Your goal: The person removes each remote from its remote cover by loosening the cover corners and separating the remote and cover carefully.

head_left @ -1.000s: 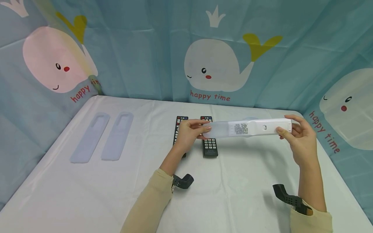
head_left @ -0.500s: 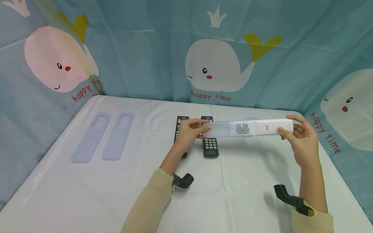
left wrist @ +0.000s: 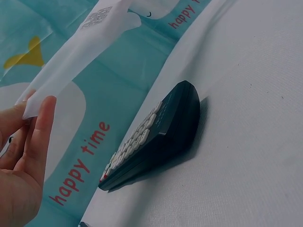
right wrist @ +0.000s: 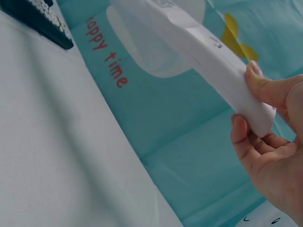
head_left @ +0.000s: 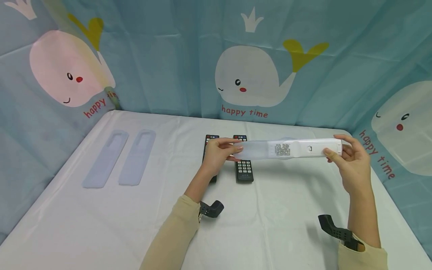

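Note:
A white remote control, its battery-cover side facing me, is held level above the table. Its left part sits inside a translucent sleeve-like cover, with a printed code label showing through. My left hand pinches the cover's far left end between thumb and fingers, as the left wrist view also shows on the cover. At the other end my right hand grips the bare end of the remote, thumb on the near face; the right wrist view shows the remote between thumb and fingers.
Two black remotes lie on the white table: one partly behind my left hand, the other under the cover in this view. Two flat translucent covers lie at left. A blue whale-print curtain stands behind.
My right hand and the white remote have shifted slightly to the right, and the code label with them. My left hand stays almost in place at the cover's end.

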The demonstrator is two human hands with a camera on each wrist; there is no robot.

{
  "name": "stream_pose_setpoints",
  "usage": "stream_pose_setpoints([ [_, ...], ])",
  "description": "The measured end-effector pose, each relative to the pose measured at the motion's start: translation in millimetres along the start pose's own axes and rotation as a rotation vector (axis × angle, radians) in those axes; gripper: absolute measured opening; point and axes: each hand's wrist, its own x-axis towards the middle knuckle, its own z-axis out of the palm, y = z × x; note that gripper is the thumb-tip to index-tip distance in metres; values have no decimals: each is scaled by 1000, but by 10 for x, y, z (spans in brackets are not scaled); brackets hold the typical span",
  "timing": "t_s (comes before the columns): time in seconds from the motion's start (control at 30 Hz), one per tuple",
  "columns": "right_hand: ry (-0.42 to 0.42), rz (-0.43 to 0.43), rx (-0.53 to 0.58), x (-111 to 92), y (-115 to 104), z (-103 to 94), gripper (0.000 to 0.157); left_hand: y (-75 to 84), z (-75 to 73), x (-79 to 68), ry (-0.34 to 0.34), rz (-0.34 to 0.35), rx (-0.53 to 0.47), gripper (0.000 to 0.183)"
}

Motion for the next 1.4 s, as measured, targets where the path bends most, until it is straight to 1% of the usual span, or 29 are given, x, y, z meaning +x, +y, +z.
stream_pose_setpoints([
  [0.2, -2, -2, 8, 1, 6, -11, 45, -6, 0, 7, 11, -7, -2, 26],
  [0.37, -32, -17, 7, 0, 5, -10, 46, -9, 8, 5, 19, -6, -5, 26],
  [0.57, -92, -44, 70, -6, 19, 7, 57, 3, 17, 6, -9, -6, 6, 24],
  [0.67, -113, -52, 109, -8, 21, 15, 57, 12, 20, 5, -25, -10, 13, 23],
  [0.77, -133, -68, 131, -11, 21, 21, 53, 22, 25, 2, -49, -29, 23, 22],
  [0.87, -151, -89, 135, -17, 22, 22, 50, 26, 32, 1, -81, -63, 65, 23],
  [1.0, -168, -100, 126, -13, 20, 17, 48, 39, 43, 1, -120, -99, 178, 25],
  [1.1, -177, -98, 136, -10, 24, 12, 47, 47, 48, -6, -150, -105, 248, 28],
  [1.4, -224, -140, 180, -10, 25, 15, 46, 46, 64, -12, -247, -97, 366, 31],
])
